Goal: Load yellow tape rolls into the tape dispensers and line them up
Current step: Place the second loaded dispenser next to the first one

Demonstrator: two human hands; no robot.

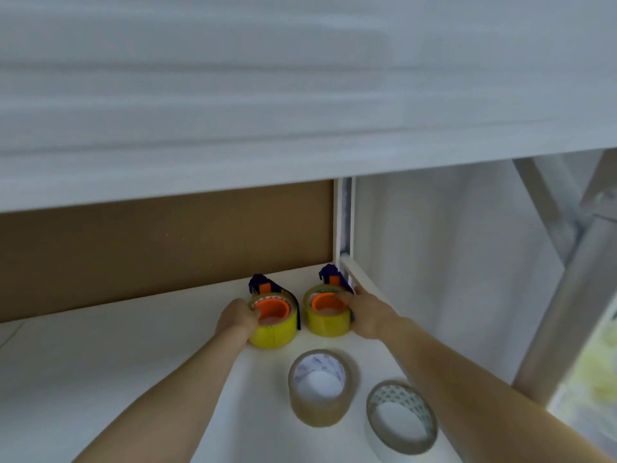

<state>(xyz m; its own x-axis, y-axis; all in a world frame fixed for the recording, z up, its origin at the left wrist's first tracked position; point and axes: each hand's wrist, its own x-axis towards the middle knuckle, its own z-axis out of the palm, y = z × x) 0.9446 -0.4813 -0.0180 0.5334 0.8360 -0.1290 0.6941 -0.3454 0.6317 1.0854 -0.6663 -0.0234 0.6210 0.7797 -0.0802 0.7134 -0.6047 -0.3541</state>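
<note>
Two loaded tape dispensers side by side on a white shelf, a hand on each.

The left hand (237, 316) grasps the left yellow tape roll (274, 325) with its fingers (252, 311); the right hand (366, 312) grasps the right yellow tape roll (327, 320), just beside it. Nearer than that roll lie a brownish tape roll (322, 401) and a white tape roll (400, 429).

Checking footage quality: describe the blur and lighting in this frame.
Head view: upper shelf board smeared by blur; yellow tape rolls and both hands, left and right, fairly sharp; lighting soft and even, faint shadows; wide-angle bending at the edges.
</note>
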